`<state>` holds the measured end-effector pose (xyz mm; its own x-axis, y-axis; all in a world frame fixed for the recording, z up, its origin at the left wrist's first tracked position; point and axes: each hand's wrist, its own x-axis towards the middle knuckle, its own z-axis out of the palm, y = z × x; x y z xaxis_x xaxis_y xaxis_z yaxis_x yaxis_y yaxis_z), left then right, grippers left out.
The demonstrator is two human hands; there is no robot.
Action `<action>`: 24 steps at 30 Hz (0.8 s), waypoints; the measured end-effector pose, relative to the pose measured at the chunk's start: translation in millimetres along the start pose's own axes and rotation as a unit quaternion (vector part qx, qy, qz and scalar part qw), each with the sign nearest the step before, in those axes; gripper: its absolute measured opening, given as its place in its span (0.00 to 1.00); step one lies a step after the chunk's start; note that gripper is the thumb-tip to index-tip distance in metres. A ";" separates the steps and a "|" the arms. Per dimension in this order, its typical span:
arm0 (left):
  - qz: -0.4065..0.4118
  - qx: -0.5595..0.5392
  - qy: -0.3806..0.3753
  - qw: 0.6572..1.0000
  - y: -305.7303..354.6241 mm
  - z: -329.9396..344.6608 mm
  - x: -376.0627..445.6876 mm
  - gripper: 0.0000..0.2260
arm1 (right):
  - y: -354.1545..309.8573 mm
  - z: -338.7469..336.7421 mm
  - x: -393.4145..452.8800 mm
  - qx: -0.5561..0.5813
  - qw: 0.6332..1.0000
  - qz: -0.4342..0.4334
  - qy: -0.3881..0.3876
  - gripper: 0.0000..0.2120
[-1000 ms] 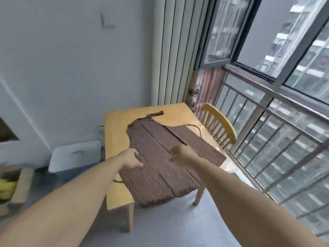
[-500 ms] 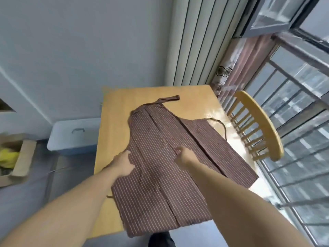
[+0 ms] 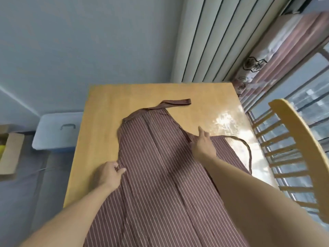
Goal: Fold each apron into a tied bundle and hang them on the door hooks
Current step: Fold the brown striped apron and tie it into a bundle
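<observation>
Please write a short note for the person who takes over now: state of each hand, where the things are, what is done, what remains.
Left hand: pinches the left edge of the striped apron.
Right hand: fingers straight, resting on the apron's right side near the waist tie.
The apron lies spread on the wooden table, neck strap at the far end.
Done: side panels appear folded inward.
Left: finish folding, tie the bundle, hang it. No door hooks in view.

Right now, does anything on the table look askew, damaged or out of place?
Nothing is damaged or spilled. The striped apron lies slanted on the table, its near end past the edge. The left hand pinches one side; the right hand rests flat.
</observation>
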<state>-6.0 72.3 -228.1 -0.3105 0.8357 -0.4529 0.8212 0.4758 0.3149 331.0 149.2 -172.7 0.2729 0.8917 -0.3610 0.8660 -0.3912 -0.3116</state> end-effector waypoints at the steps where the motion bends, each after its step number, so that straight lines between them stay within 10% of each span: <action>1: 0.002 -0.006 0.021 1.000 7.1 -2.3 13.4 0.21 | -1.8 1.0 18.3 -0.001 1.000 0.005 -0.001 0.34; 13: 0.058 -0.093 0.198 0.974 114.8 -49.4 105.7 0.22 | 13.6 -18.6 97.5 0.068 0.994 0.028 0.082 0.08; 18: 0.246 0.105 0.026 0.963 115.1 1.4 53.6 0.43 | 40.2 -8.4 76.1 0.053 0.995 -0.049 0.069 0.28; 24: 0.214 0.227 -0.123 0.942 112.5 23.8 31.7 0.50 | 120.4 17.9 2.6 0.000 0.992 0.000 0.122 0.24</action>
<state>88.0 145.8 -226.9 0.1705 0.8095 -0.5618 0.9834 -0.1038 0.1489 428.5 100.4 -226.9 0.3661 0.9205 -0.1366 0.8660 -0.3908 -0.3119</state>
